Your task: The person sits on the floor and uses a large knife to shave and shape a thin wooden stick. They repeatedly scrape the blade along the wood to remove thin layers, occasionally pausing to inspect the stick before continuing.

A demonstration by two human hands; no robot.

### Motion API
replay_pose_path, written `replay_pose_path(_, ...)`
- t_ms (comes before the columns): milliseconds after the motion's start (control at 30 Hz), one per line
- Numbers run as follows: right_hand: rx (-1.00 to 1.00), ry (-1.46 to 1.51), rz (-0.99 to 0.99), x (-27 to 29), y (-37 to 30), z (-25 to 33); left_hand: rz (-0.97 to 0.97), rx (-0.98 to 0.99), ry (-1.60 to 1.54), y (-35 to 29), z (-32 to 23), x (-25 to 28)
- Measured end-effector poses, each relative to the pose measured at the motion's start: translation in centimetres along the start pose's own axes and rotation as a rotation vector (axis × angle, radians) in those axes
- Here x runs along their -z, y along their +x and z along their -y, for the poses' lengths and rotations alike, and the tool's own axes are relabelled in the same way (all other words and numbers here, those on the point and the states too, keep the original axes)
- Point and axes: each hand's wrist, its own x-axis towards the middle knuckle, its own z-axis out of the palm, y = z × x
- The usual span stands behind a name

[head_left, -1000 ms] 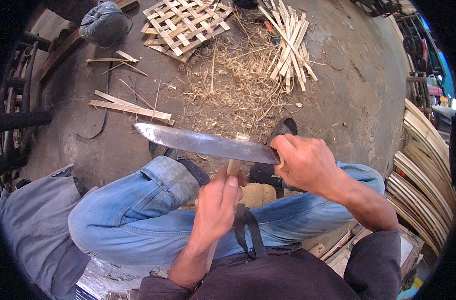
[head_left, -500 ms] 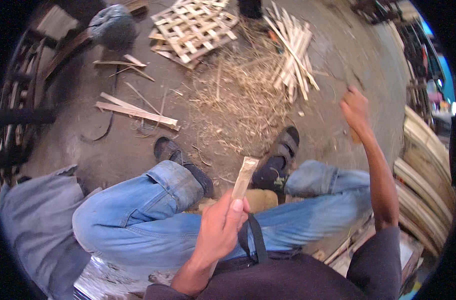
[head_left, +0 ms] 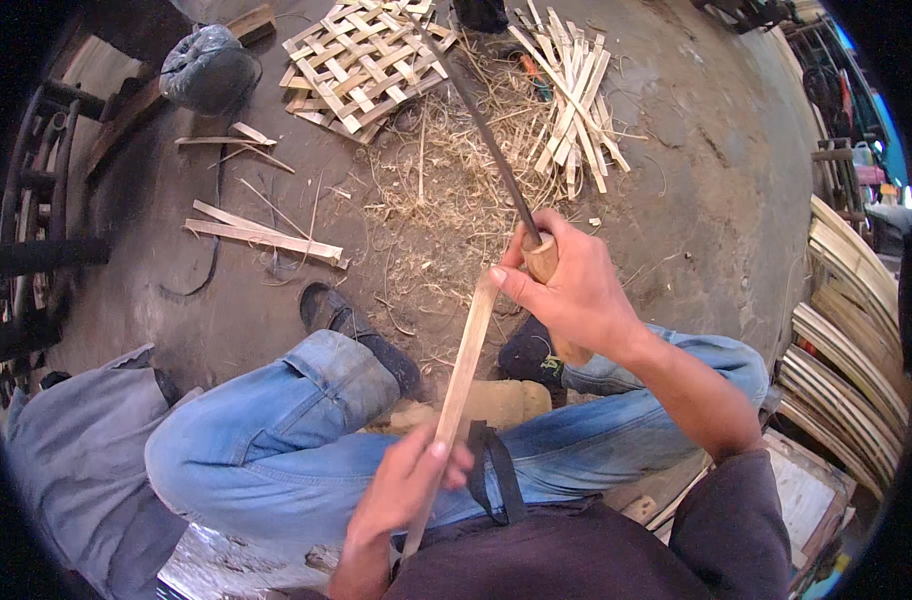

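My right hand is closed round the wooden handle of a long knife. Its thin dark blade points away toward the woven panels. The thumb of that hand presses on the far end of a pale, flat bamboo strip. Lower down, near my lap, my left hand has the same strip between thumb and fingers; these fingers are slightly blurred. The strip slants from my lap up to the knife handle, and its near end passes below the left hand.
Loose shavings cover the floor beyond my feet. Woven lattice panels lie behind, with a pile of strips to their right. Several strips and a grey plastic-wrapped bundle lie leftward. Curved slat bundles stand at right.
My right hand has come in from the far right to the strip's far end, bringing the knife. My left hand now grips lower, leaving more of the strip showing above it.
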Motion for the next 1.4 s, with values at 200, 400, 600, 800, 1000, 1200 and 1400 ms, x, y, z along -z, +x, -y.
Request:
replay_pose_path(200, 0.381, -0.697, 0.215, -1.4, -4.8, 7.3, -0.211, -0.099, -0.277, 1.0, -0.3, -2.2)
replay_pose_path(400, 0.477, -0.829, 0.114, -2.6, -7.2, 9.8, -0.3, -0.169, -0.352, 1.7, -0.9, -3.1)
replay_pose_path(600, 0.466, -0.947, 0.19, -1.8, -6.4, -0.6, -0.204, 0.0, -0.104, 1.7, 0.3, -0.3)
replay_pose_path(800, 0.074, -0.627, -0.079, 3.7, -0.3, -4.8, -0.253, -0.058, 0.005, 1.1, 1.0, 0.0)
replay_pose_path(1000, 0.351, -0.786, 0.19, 2.1, -3.9, -4.0, -0.256, -0.068, 0.051, 1.2, 1.0, -0.6)
replay_pose_path(1200, 0.398, -0.755, 0.235, 2.0, -4.0, -4.4, -0.234, -0.096, 0.025, 1.3, 1.6, -0.5)
replay_pose_path(1400, 0.154, -0.607, 0.002, 3.0, -2.6, -5.3, -0.309, -0.074, 0.113, 0.9, 1.5, -0.6)
